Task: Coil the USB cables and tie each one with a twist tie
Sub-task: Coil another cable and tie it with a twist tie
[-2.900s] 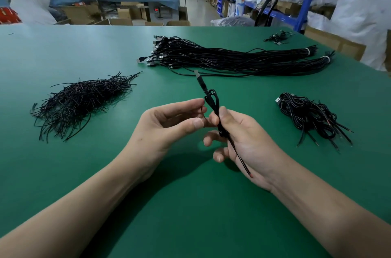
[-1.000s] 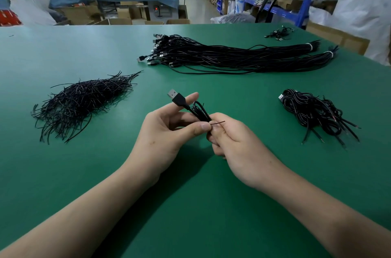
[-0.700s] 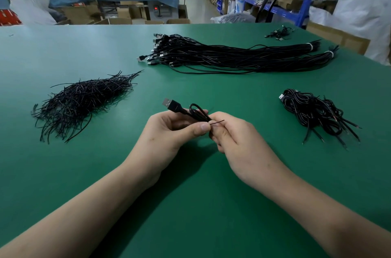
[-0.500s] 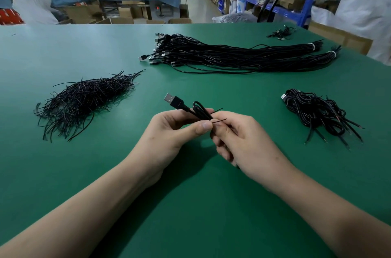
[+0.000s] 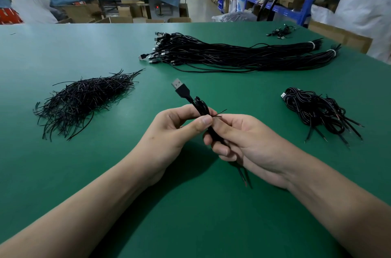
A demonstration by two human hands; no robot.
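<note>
At frame centre, the left hand (image 5: 175, 128) pinches the coiled black USB cable (image 5: 197, 107) between thumb and forefinger; the right hand (image 5: 243, 141) curls round its lower strands, pinching the thin black twist tie (image 5: 220, 113).

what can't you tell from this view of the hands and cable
Head view:
1. Coiled cable: its loops are hidden inside the left hand and right hand, so they cannot be counted.
2. Twist tie: only thin ends show; the left hand hides how far it is twisted.
3. Far cable clump: too small to make out.
</note>
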